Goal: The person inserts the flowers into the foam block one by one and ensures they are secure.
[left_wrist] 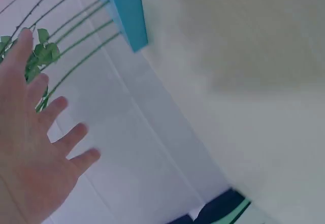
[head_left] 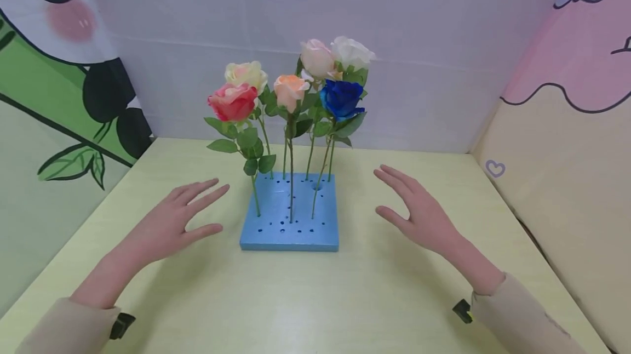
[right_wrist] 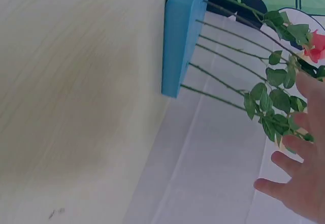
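A blue board with small holes (head_left: pixel 276 239) lies on the table, and several artificial roses stand upright in it. At the front are a red-pink rose (head_left: pixel 233 102), a peach rose (head_left: pixel 291 92) and a deep blue rose (head_left: pixel 342 99). Behind them rise a cream rose (head_left: pixel 246 74), a pale pink rose (head_left: pixel 317 58) and a white rose (head_left: pixel 352 52). To the left of the board, my left hand (head_left: pixel 172 222) hovers with fingers spread, holding nothing. My right hand (head_left: pixel 424 214) is likewise spread and unoccupied on the board's right side.
The pale wooden table (head_left: pixel 296 299) runs back to a light cloth backdrop (head_left: pixel 419 96). Cartoon-printed panels flank it, a green one (head_left: pixel 49 91) on the left and a pink and cream one (head_left: pixel 567 140) on the right.
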A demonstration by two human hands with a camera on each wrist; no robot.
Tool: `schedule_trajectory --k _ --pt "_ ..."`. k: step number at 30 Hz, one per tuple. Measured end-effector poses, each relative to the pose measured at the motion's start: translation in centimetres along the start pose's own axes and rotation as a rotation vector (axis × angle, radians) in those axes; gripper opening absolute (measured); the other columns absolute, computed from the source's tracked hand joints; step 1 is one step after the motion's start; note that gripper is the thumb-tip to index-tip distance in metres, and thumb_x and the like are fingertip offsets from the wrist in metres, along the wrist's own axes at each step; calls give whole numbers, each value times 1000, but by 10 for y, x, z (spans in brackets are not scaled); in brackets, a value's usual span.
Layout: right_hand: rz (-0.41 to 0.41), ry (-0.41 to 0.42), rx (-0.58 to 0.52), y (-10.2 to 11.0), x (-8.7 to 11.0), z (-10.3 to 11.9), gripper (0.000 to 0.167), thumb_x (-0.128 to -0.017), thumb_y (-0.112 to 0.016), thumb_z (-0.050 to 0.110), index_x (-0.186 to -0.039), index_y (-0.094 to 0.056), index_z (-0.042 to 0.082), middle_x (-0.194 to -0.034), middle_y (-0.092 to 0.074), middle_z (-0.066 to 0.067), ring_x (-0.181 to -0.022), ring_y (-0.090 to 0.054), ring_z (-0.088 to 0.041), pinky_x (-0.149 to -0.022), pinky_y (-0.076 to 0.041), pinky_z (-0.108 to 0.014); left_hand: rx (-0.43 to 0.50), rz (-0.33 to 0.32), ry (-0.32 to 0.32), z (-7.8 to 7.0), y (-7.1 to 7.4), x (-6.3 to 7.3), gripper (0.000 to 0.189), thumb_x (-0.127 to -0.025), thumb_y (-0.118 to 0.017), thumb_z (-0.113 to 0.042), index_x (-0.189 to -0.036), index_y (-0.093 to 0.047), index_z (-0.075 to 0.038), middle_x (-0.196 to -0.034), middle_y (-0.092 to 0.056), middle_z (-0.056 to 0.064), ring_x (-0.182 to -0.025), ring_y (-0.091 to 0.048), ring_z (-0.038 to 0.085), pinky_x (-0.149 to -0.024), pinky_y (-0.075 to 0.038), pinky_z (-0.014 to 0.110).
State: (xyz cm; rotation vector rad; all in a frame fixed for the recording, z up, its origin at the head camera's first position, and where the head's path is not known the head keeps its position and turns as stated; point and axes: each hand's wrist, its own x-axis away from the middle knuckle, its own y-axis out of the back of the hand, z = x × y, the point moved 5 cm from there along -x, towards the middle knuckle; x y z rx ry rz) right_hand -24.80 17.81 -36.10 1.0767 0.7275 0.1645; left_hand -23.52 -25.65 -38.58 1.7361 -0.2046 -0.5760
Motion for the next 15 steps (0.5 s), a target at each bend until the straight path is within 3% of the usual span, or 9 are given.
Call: schedule_trajectory --k 3,7,11,15 --pt "27 26 123 8 17 -14 78 -89 -71 40 -155 -31 30 -164 -27 -4 -151 -24 -33 -116 -24 -61 -130 -64 -53 13 9 0 88 -81 -73 -56 -155 -30 -35 -164 -24 9 -148 -19 47 -110 -15 76" --pt "47 6 227 16 37 -40 85 -85 -72 47 -156 -29 32 -167 -16 -6 -155 -6 -38 -117 -6 -69 -238 -114 -43 39 7 3 97 -74 -74 -64 -155 -28 -38 -168 -10 7 -154 5 43 -111 6 76" --pt "80 -65 308 17 53 -69 91 -82 -70 59 -157 -26 33 -168 -8 -8 -155 6 -39 -116 6 -70 -283 -98 -21 60 -2 5 102 -71 -71 -71 -156 -24 -37 -168 -3 10 -153 16 41 -111 14 74" --pt "104 -112 354 15 63 -86 95 -79 -69 65 -157 -25 34 -168 -6 -10 -154 11 -38 -115 10 -70 -299 -84 -18 68 -8 5 105 -70 -68 -75 -157 -22 -37 -168 -1 11 -153 17 42 -110 14 75"
